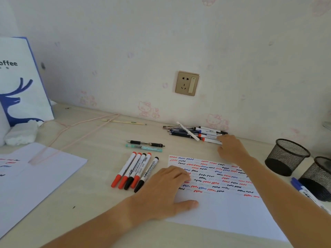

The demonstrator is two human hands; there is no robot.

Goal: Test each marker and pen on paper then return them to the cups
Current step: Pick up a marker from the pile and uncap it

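The pile of pens (195,132) is by the wall on the counter (100,133), lying sideways. It is touched by the right hand (231,147), the nearer one; its grip cannot be told. The paper (223,208) is pressed flat by the spread left hand (166,190).

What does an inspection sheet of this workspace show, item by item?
Surface: pale wooden desk.
Job's things: white scribbled paper sheet; five whiteboard markers in a row; pile of pens by the wall; two black mesh cups.
Clutter: white coffee bag, second paper sheet.
Hands: left hand flat on the sheet; right hand touching the pile.
Cables: pink cord.
Surroundings: wall socket.
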